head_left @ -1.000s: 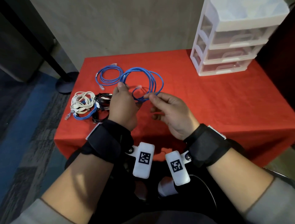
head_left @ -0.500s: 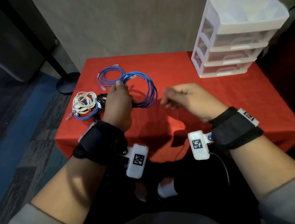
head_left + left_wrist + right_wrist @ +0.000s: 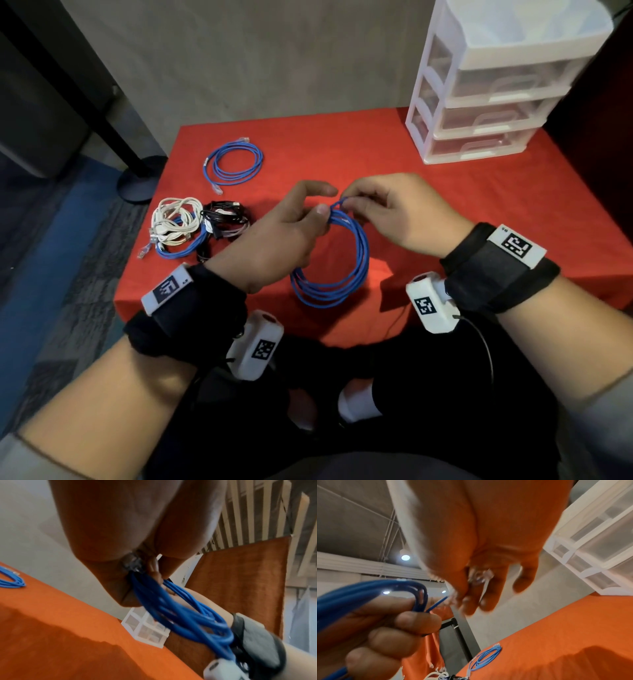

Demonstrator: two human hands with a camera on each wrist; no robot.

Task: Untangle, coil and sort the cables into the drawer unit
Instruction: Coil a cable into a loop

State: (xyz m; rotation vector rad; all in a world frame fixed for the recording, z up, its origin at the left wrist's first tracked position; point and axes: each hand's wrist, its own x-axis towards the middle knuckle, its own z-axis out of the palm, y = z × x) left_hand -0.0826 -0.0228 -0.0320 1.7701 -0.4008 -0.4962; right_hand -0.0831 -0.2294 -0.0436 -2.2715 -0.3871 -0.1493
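Observation:
A coiled blue cable [image 3: 342, 267] hangs above the red table's front edge, its loops also seen in the left wrist view [image 3: 180, 609]. My left hand [image 3: 291, 236] grips the top of the coil, fingers curled round the strands [image 3: 418, 596]. My right hand [image 3: 383, 209] pinches the cable's loose end right beside it; a clear plug [image 3: 481, 577] shows between its fingers. A second coiled blue cable [image 3: 234, 164] lies flat at the table's far left. A tangle of white, blue and black cables [image 3: 191, 229] sits at the left edge.
The white drawer unit [image 3: 493, 85] with three translucent drawers, all closed, stands at the table's back right corner. The red tablecloth [image 3: 479, 192] shows bare between it and my hands. A black stand base [image 3: 137, 178] sits on the floor to the left.
My left hand has lifted the blue coil off the table and brought it toward me. My right hand, empty half a second ago, has come back and taken the cable's end.

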